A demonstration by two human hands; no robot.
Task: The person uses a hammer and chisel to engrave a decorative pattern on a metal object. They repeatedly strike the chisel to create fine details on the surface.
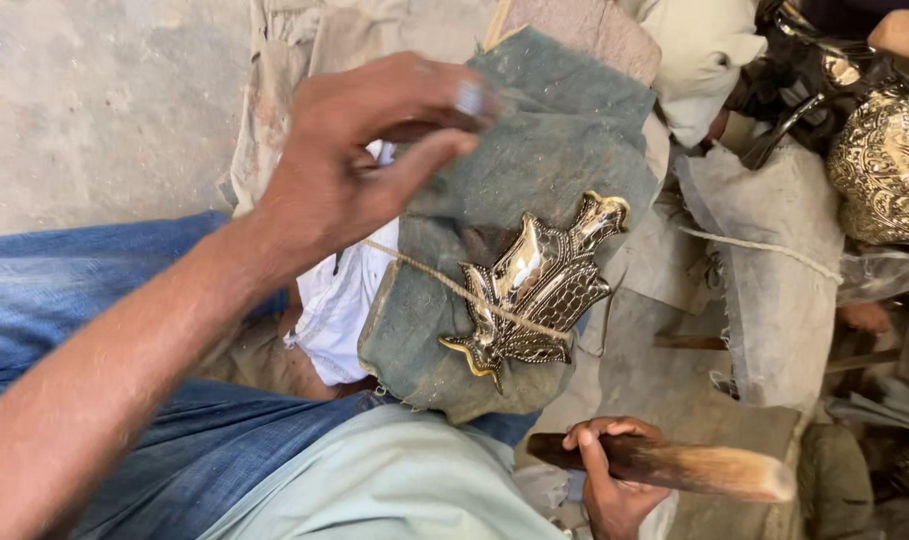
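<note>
We look down on a leaf-shaped brass ornament (534,290), its surface embossed with scaly ridges and a bright polished centre, its points edged in gold. It lies flat on a pad of dusty grey-green cloth (534,150), coarse and worn, and a thin pale cord (444,282) crosses it on a slant, running over the metal and the cloth alike. Beneath the pad we see a fold of white fabric (344,300) and blue denim (94,290) over the legs. Our left hand (359,165) hovers above the upper part of the cloth, forearm coming in from the lower left, wrist bent, thumb and forefinger pinched close together with something small and pale at the fingertips; what it is we cannot tell. Our right hand (609,480) sits low, just below the pad, fingers wrapped tight round the dark end of a wooden stick (674,465), smooth and tapering paler toward its far end, which points to the right. At the upper right, well apart from us, rests another embossed brass piece (884,170), domed and densely patterned, beside dark metal parts. Pale sacking (774,270), frayed at its edges, drapes between the two. The ground (94,100) at upper left is bare grey concrete.
</note>
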